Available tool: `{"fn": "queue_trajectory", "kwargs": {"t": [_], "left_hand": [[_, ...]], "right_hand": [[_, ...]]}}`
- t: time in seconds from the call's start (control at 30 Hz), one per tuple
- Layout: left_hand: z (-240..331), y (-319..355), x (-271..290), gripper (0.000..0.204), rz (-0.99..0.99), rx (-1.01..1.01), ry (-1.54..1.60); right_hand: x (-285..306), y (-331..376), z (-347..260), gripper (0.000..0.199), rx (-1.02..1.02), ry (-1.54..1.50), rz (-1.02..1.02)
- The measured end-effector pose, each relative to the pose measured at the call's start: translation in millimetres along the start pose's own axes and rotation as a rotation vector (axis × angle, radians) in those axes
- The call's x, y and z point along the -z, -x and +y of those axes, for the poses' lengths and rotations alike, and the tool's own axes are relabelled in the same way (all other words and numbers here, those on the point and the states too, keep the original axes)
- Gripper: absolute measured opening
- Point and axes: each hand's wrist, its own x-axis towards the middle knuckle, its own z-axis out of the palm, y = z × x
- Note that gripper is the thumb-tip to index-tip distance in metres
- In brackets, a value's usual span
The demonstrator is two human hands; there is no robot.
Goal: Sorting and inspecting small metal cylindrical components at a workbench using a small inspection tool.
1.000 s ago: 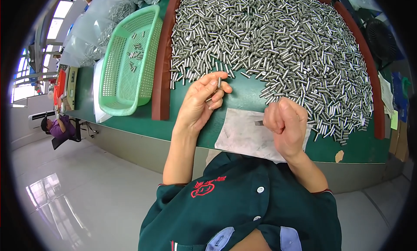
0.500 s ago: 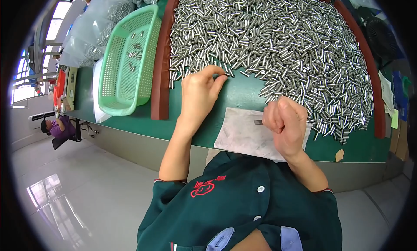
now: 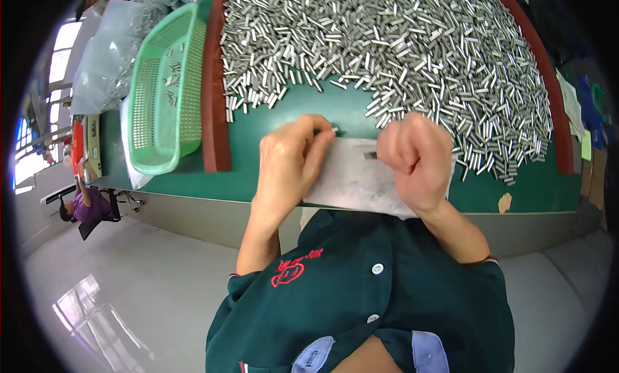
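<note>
My left hand point(image 3: 293, 157) pinches a small metal pin point(image 3: 334, 130) between thumb and forefinger, over the green tabletop by the upper left of a smudged white sheet point(image 3: 351, 179). Closed in a fist, my right hand point(image 3: 418, 157) grips a flat, blunt-ended metal tool point(image 3: 370, 156); only its short tip pokes out toward the left hand, and the rest is hidden in the fingers. Beyond both hands spreads a large heap of short, shiny metal pins point(image 3: 387, 44), its near edge reaching past the right hand.
Red-brown bars point(image 3: 217, 102) border the heap. Left of them stands a green mesh basket point(image 3: 138, 137) with several pins inside. Clear bags of pins point(image 3: 103, 63) lie farther left. A person in purple point(image 3: 91, 206) sits at the far left. A tan scrap point(image 3: 505, 203) lies near the table edge.
My left hand has drawn back from the heap's near edge toward me, with a pin in its fingertips. The right fist still holds the tool over the sheet. The whole view has shifted a little.
</note>
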Motion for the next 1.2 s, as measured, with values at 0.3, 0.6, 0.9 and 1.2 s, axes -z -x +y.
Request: {"fn": "queue_trajectory", "kwargs": {"t": [0.3, 0.6, 0.9, 1.2], "left_hand": [[14.7, 23.0, -34.4, 0.007, -0.040, -0.025, 0.012], [14.8, 25.5, -39.9, 0.009, -0.010, -0.018, 0.008], [15.3, 27.7, -41.5, 0.010, 0.019, -0.020, 0.001], [11.6, 27.6, -42.3, 0.010, 0.022, -0.022, 0.035]], "right_hand": [[8.6, -2.7, -2.8, 0.045, -0.008, -0.173, 0.087], [8.1, -2.0, -3.0, 0.043, -0.078, -0.154, 0.086], [5.7, -2.5, -2.2, 0.043, -0.034, -0.130, 0.109], [-0.5, -3.3, -1.7, 0.042, -0.007, -0.003, 0.093]]}}
